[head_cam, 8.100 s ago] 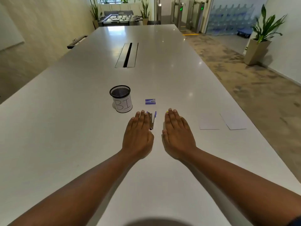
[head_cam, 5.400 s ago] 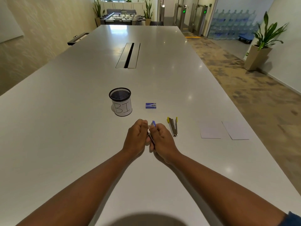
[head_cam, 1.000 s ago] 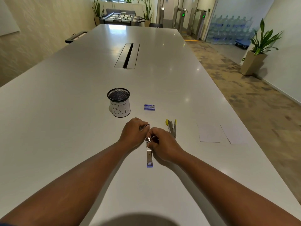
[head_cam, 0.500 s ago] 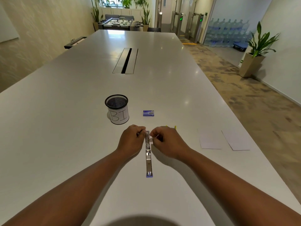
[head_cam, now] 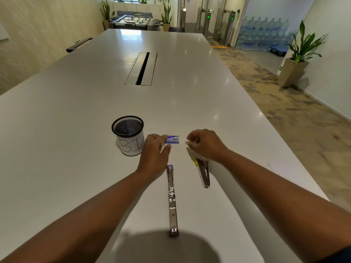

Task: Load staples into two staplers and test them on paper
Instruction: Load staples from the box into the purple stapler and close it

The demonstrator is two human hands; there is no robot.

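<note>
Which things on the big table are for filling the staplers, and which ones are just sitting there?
For the job:
- blue stapler, opened out flat
- yellow stapler
- staple box, touched by the left hand
- right hand, fingers curled

Just sitting there:
- mesh cup
- cable slot
- potted plant on the floor

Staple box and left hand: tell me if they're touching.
Touching. The head view shows the left hand's fingers overlapping the left end of the blue staple box, no gap visible between them.

The mesh cup (head_cam: 127, 136) bears a white label with handwritten "BI"; staple box (head_cam: 172, 139) print is illegible
</note>
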